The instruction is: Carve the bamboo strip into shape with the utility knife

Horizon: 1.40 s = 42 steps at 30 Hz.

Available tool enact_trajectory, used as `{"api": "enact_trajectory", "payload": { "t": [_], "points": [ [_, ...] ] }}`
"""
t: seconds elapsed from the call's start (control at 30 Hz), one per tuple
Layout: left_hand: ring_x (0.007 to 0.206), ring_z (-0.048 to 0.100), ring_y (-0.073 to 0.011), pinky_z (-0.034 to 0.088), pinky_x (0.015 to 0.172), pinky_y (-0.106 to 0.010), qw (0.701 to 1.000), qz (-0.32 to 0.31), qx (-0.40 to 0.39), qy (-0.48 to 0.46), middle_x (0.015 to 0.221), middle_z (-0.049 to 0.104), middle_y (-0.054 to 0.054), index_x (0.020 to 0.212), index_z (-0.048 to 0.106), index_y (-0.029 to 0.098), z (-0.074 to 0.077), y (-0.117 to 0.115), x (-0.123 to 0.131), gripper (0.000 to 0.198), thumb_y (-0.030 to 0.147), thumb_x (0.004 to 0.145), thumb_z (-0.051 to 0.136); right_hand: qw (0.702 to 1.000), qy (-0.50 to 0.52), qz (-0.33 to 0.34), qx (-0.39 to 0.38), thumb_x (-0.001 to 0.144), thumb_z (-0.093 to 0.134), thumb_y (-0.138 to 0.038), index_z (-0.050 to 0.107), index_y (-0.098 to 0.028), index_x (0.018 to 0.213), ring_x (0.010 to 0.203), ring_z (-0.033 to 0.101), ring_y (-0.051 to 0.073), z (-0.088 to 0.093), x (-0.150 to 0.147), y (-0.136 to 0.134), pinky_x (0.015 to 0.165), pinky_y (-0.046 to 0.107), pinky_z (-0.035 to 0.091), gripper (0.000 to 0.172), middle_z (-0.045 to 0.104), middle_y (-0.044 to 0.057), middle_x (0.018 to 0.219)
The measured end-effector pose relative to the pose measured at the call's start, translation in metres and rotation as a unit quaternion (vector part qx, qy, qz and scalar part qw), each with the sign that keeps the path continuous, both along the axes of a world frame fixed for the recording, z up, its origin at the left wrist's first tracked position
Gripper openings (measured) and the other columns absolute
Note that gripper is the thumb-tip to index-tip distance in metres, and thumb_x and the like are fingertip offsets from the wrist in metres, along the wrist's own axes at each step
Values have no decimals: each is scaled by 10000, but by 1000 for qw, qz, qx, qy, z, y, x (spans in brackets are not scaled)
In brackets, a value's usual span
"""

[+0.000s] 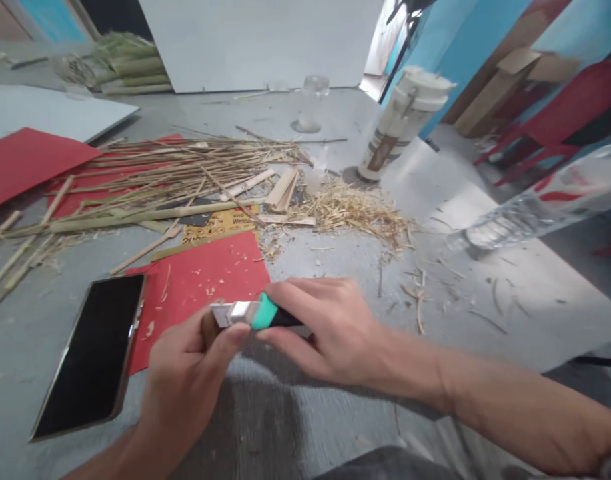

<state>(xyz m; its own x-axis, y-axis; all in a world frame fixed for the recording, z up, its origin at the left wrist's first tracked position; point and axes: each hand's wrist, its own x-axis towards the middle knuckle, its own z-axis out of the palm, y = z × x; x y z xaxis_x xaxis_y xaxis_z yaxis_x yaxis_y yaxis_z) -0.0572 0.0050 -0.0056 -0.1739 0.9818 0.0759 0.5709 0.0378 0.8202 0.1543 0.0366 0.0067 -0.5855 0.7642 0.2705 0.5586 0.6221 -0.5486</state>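
My right hand (330,327) is closed around a utility knife (266,311) with a black and teal handle and a silver blade end pointing left. My left hand (190,367) is closed on a small brown piece (210,329), which looks like wood or bamboo and is mostly hidden by the fingers. The blade lies against or just over that piece, and the left thumb presses close to the knife's metal front. Beneath and behind the hands is a red sheet (220,273) with pale shavings on it. A dark-screened phone (90,357) lies left of my left hand.
Thin sticks (185,167) lie in a heap behind, with a pile of shavings (360,210) to their right. A white tumbler (405,123) and a glass (313,103) stand farther back. A clear plastic bottle (545,200) is at the right. Yellow sandpaper (220,223) lies under sticks.
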Motion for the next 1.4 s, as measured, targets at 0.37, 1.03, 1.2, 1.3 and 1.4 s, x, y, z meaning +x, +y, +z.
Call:
{"api": "enact_trajectory", "payload": {
  "t": [0.37, 1.03, 1.2, 1.3, 1.4],
  "points": [
    [473, 348, -130, 245, 449, -252, 998, 46, -53, 0, 462, 419, 63, 510, 535, 229, -11, -4, 0, 517, 622, 809, 691, 998, -36, -31, 37, 1135, 439, -577, 619, -218, 1044, 674, 589, 151, -3, -1, -2, 592, 326, 268, 412, 722, 3, 851],
    [515, 252, -95, 238, 434, -223, 965, -119, -37, -229, 577, 319, 67, 621, 413, 224, -5, -6, 0, 489, 406, 889, 779, 998, 32, -5, 59, 1123, 513, -443, 628, -195, 1085, 607, 525, 143, -6, 4, 0, 575, 310, 326, 276, 630, -19, 751],
    [526, 311, -88, 283, 437, -190, 960, -124, -37, -247, 585, 390, 65, 641, 487, 208, -4, -4, 0, 413, 364, 868, 795, 997, 29, 24, 73, 1139, 479, -436, 607, -201, 1101, 661, 572, 158, -9, 3, -1, 600, 323, 354, 271, 640, -9, 782],
    [534, 357, -89, 319, 451, -185, 954, -142, -30, -264, 603, 460, 56, 696, 573, 198, -4, -5, 1, 339, 363, 895, 792, 996, 28, 26, 79, 1145, 467, -444, 606, -204, 1097, 662, 576, 160, -8, 3, -1, 601, 330, 353, 281, 643, -6, 785],
    [530, 337, -85, 309, 455, -189, 947, -160, -21, -278, 606, 464, 57, 713, 584, 194, -4, -6, 1, 362, 399, 925, 794, 996, 23, 30, 75, 1141, 473, -455, 611, -206, 1106, 652, 574, 162, -7, 3, -1, 595, 335, 349, 287, 647, -6, 777]
  ]
}}
